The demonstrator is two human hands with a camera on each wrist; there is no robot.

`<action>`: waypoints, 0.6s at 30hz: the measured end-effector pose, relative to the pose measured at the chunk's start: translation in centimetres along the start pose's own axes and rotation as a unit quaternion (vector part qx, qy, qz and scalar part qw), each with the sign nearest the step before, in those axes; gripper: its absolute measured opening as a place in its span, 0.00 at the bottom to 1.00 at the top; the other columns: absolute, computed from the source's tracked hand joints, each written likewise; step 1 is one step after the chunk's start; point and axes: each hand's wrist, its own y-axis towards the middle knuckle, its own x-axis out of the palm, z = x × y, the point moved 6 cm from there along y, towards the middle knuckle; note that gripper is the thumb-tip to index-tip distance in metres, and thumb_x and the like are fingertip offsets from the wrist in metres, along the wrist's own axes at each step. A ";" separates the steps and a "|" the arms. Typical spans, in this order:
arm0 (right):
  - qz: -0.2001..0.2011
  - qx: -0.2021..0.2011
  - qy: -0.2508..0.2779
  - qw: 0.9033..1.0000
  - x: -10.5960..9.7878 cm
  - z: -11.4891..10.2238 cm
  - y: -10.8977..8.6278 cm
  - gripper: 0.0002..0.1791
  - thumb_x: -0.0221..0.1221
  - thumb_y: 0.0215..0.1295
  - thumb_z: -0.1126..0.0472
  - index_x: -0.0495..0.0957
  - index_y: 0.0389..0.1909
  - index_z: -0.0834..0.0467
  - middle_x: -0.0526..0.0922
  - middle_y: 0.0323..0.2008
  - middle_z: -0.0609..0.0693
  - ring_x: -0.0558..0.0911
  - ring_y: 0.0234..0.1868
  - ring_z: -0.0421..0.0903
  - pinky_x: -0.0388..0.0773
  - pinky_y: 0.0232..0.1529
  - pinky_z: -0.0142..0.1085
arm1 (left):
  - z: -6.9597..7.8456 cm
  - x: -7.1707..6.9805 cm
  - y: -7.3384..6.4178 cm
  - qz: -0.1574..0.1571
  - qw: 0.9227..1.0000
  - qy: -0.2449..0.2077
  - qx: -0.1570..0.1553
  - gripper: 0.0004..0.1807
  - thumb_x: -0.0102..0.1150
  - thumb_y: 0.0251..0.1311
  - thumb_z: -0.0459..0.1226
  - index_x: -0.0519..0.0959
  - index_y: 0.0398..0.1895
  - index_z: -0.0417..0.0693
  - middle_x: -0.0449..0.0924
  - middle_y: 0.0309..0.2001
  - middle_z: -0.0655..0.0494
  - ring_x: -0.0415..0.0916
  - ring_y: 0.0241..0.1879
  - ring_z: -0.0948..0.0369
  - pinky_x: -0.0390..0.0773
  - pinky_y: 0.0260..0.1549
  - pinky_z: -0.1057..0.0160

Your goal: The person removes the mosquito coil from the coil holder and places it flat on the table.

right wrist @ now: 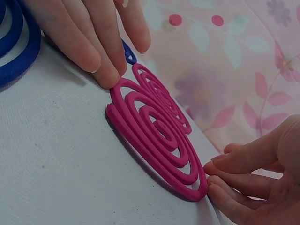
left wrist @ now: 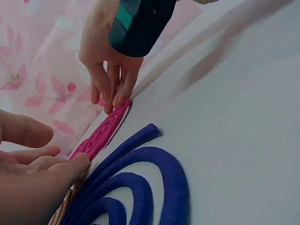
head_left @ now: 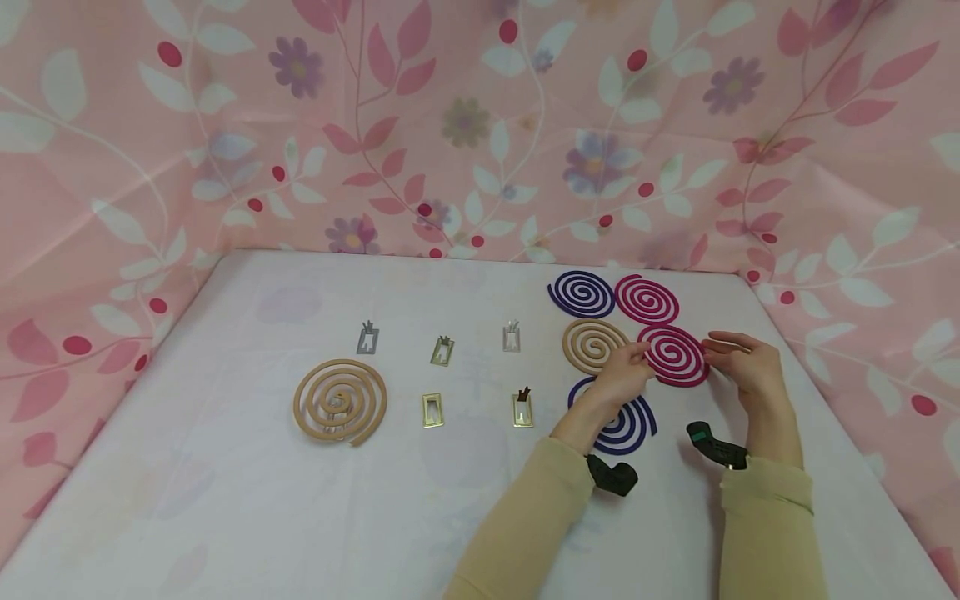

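Observation:
A magenta mosquito coil (head_left: pixel 675 356) lies between my two hands at the right of the table. My left hand (head_left: pixel 624 375) is at its left edge, and in the right wrist view those fingertips touch the rim. On the opposite edge are the fingertips of my right hand (head_left: pixel 750 367), fingers mostly straight. Neither hand is seen curled round the coil. Below my left forearm lies a blue coil (left wrist: pixel 173 197), partly covered in the head view. A tan coil (head_left: pixel 588 346) sits left of the magenta one. A second magenta coil (right wrist: pixel 161 96) and another blue coil (head_left: pixel 581 293) lie behind.
Another tan coil (head_left: pixel 307 404) rests over a metal piece at the left. Several small metal coil stands, among them a silver one (head_left: pixel 367 342) and a gold one (head_left: pixel 432 411), lie mid-table. A pink floral cloth (head_left: pixel 465 125) hangs behind the white table (head_left: pixel 300 517).

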 end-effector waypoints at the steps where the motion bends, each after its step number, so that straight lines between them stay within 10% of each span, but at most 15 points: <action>1: 0.002 0.006 -0.012 1.000 0.0 0.0 0.0 0.30 0.57 0.71 0.64 0.64 0.73 0.61 0.81 0.43 0.36 0.78 0.51 0.37 0.74 0.64 0.35 | 0.0 0.0 0.0 -0.002 1.000 0.002 0.000 0.26 0.48 0.69 0.27 0.67 0.70 0.35 0.71 0.68 0.42 0.67 0.70 0.53 0.68 0.68 0.59; 6: 0.005 0.023 -0.049 0.999 0.1 0.1 0.0 0.31 0.56 0.72 0.55 0.64 0.73 0.59 0.74 0.61 0.50 0.69 0.64 0.49 0.57 0.76 0.53 | -0.1 -0.1 0.1 -0.010 1.000 0.003 -0.001 0.26 0.46 0.69 0.27 0.67 0.71 0.36 0.67 0.71 0.43 0.63 0.72 0.54 0.65 0.70 0.60; 13: -0.001 0.014 -0.044 0.999 0.1 0.0 -0.1 0.32 0.56 0.73 0.52 0.64 0.73 0.61 0.76 0.47 0.38 0.73 0.47 0.33 0.61 0.75 0.49 | 0.0 -0.1 0.0 -0.011 1.000 0.001 0.001 0.26 0.46 0.69 0.27 0.67 0.70 0.35 0.68 0.71 0.42 0.63 0.72 0.54 0.65 0.70 0.60; 18: 0.000 0.013 -0.045 0.999 0.2 -0.1 -0.2 0.32 0.56 0.73 0.52 0.64 0.73 0.60 0.76 0.55 0.46 0.73 0.50 0.35 0.61 0.74 0.49 | 0.0 0.0 0.1 -0.010 1.000 0.000 0.007 0.25 0.46 0.68 0.26 0.68 0.69 0.35 0.69 0.70 0.42 0.64 0.72 0.54 0.66 0.69 0.61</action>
